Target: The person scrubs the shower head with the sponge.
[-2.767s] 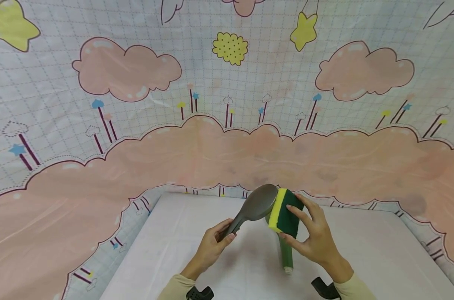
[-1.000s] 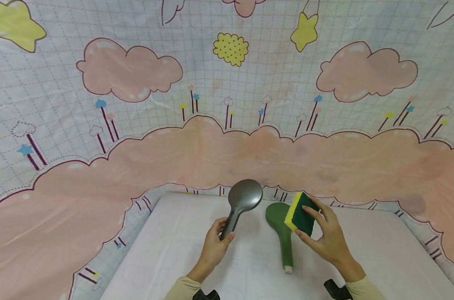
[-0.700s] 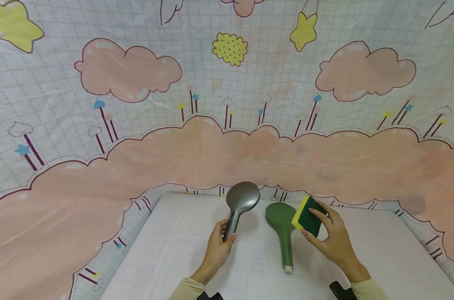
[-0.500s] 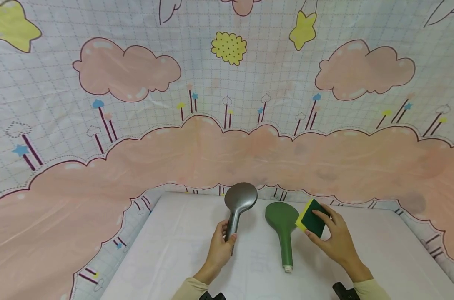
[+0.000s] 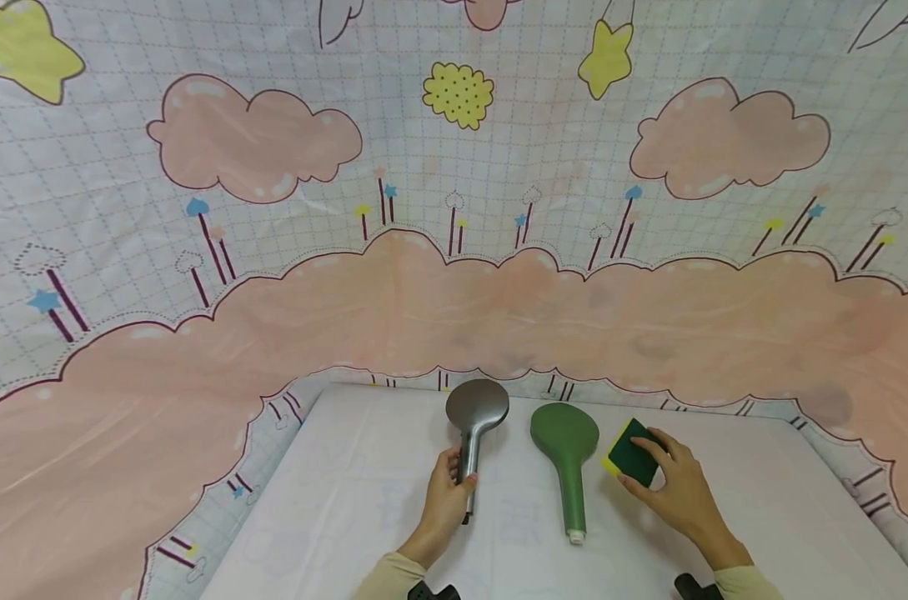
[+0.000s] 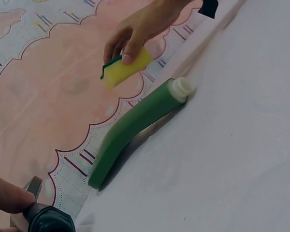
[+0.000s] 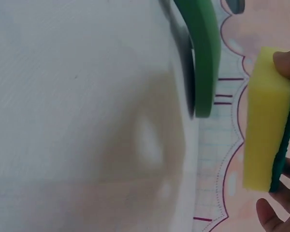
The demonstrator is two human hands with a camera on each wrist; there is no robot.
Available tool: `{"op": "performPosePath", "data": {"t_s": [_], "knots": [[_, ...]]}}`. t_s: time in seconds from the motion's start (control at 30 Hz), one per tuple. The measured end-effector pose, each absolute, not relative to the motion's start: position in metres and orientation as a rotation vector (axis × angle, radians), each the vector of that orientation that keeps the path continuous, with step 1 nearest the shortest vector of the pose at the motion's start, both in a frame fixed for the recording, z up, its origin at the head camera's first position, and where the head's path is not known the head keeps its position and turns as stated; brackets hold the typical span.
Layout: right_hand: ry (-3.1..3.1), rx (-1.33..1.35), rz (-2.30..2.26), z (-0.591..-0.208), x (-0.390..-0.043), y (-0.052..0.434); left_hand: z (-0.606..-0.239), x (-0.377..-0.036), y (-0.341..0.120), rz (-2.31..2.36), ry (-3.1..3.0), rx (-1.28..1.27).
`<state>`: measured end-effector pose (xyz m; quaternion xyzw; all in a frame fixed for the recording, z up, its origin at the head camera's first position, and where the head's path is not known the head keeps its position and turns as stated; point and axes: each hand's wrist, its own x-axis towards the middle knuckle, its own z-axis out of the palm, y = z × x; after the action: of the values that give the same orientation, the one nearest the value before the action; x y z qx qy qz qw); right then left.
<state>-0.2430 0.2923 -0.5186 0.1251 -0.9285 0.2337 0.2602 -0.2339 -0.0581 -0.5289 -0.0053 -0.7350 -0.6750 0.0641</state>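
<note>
My left hand grips the handle of a grey shower head, whose round head lies toward the table's back edge. A green shower head lies face down just to its right, handle toward me. My right hand holds a yellow-and-green sponge with fingers and thumb, low over the white table, right of the green head. In the left wrist view the sponge hangs a little above the surface.
A patterned curtain with pink clouds and yellow stars rises behind and drapes around the table's back and sides. Dark wrist mounts show at the lower edge.
My left hand lowered the grey shower head from an upright tilt toward the table. My right hand drew the sponge away from it, rightward and down, past the green shower head.
</note>
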Motion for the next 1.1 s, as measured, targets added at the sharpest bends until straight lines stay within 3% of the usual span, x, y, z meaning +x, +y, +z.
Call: {"op": "performPosePath", "data": {"t_s": [1.1], "knots": [[-2.825, 0.286, 0.486, -0.539, -0.243, 0.305, -0.543, -0.248, -0.056, -2.107, -2.337, 0.063]]}}
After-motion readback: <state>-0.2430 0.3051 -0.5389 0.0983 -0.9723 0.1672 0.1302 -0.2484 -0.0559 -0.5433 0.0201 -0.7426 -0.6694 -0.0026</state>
